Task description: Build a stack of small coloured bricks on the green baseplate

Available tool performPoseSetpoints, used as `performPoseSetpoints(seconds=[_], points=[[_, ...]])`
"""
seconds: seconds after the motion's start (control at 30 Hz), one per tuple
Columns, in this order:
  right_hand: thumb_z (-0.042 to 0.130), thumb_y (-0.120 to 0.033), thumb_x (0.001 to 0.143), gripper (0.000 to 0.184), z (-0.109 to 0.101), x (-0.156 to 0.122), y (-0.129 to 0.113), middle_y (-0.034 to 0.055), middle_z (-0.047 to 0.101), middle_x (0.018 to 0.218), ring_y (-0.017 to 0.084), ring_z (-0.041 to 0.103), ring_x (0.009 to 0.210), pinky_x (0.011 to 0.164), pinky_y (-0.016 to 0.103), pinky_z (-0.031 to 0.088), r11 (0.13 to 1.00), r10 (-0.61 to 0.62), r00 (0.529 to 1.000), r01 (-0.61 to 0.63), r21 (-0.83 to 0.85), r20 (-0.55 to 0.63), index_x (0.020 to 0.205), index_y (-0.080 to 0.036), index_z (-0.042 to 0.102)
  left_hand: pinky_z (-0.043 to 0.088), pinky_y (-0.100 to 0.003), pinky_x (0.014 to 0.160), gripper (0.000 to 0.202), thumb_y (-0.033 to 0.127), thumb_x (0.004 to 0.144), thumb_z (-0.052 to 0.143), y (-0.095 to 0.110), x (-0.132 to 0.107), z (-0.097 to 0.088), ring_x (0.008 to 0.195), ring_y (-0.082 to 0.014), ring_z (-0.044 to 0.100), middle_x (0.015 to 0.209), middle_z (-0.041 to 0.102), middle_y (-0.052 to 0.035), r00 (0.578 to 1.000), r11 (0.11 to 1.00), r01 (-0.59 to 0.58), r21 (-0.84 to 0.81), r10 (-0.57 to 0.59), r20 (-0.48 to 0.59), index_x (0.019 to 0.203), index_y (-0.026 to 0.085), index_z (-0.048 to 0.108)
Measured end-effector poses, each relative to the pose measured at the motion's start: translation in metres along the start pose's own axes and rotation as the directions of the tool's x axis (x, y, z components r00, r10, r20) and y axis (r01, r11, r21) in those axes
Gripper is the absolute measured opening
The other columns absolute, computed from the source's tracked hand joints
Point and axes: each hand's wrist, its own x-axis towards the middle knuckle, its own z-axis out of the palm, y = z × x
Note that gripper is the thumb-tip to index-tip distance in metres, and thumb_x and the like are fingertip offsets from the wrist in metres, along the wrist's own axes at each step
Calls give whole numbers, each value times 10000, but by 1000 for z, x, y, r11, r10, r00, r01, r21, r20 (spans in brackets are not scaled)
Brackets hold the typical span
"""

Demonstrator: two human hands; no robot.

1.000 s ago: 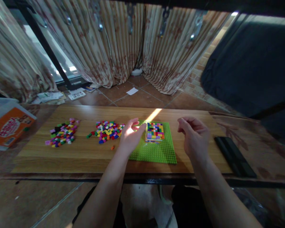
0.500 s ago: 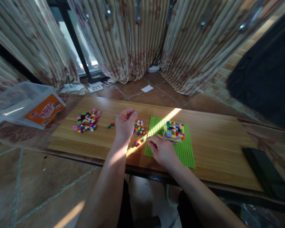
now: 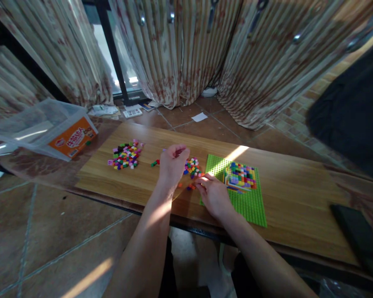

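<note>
My left hand (image 3: 173, 164) hovers over the middle pile of small coloured bricks (image 3: 192, 167) with its fingers curled in; what they hold, if anything, is hidden. My right hand (image 3: 214, 193) rests at the left edge of the green baseplate (image 3: 248, 203), fingers pinched together near a few loose bricks. A block of stacked coloured bricks (image 3: 240, 176) sits on the baseplate. A second pile of coloured bricks (image 3: 126, 155) lies further left on the wooden board (image 3: 133, 182).
A clear plastic box with an orange label (image 3: 49, 132) lies tipped at the far left. A black flat object (image 3: 359, 238) lies at the right end of the table. Curtains hang behind, papers lie on the tiled floor.
My right hand came down from mid-air to the baseplate's left edge. My left hand moved from the baseplate to the middle brick pile. The view has swung left.
</note>
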Motion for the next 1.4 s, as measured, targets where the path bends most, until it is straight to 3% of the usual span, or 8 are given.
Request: performPoseSetpoints(seconds=[0.17,0.33,0.53,0.73,0.93,1.13,1.3,1.4], points=[[559,-186,909,172,-6,-3,-3,71,697,952,210,655,891,812,326,502,989,-18,998,26,145,-57,866,-212,724,479,-241,699,207,253,700,683,-3,2,1,689,-118,599,746,678,-14,999,1000,14,25,-15,31,879,150,694],[619,-168,857,108,-42,-13,-1,30,697,834,167,650,754,697,296,510,913,-6,982,81,400,-186,877,-213,715,489,-269,714,192,262,710,684,-6,-2,8,707,-134,617,770,693,-33,995,995,-45,89,37,91,868,154,696],[677,-236,812,55,-91,-30,46,15,723,828,162,660,735,664,298,525,877,113,955,33,479,-273,805,-232,732,499,-284,664,167,258,761,628,-13,-11,24,706,-158,635,780,709,-58,974,954,-119,275,58,218,868,154,702],[643,-255,845,100,-105,-44,86,34,725,865,177,672,803,710,317,535,908,93,962,23,418,-255,818,-232,736,500,-284,695,210,314,757,639,-21,-20,43,779,-177,668,842,735,-53,951,932,-102,348,-11,308,901,180,712],[624,-213,863,106,-102,-47,88,35,728,889,188,672,827,760,357,532,943,13,968,71,325,-249,892,-238,723,490,-268,656,238,333,733,646,-21,-25,58,748,-174,653,806,726,-38,946,914,-81,396,-55,321,901,179,716],[623,-178,870,128,-100,-49,91,35,732,908,195,664,848,766,365,534,964,-88,950,157,214,-300,947,-241,703,502,-286,709,201,322,743,630,-26,-23,62,775,-175,651,817,716,-36,941,924,-98,370,-34,336,868,181,701],[606,-171,878,125,-103,-48,87,46,732,890,210,659,826,745,374,536,978,-156,939,190,87,-306,956,-222,689,509,-345,824,393,369,740,674,-24,-31,70,960,-214,635,1118,674,-108,941,928,-178,327,64,331,1076,166,643],[593,-174,884,149,-102,-47,86,47,730,908,214,658,837,753,381,534,981,-166,941,188,46,-296,991,-230,681,470,-406,945,569,401,722,714,-24,-42,80,1121,-257,579,1266,604,-135,913,905,-259,337,116,390,1224,176,568]])
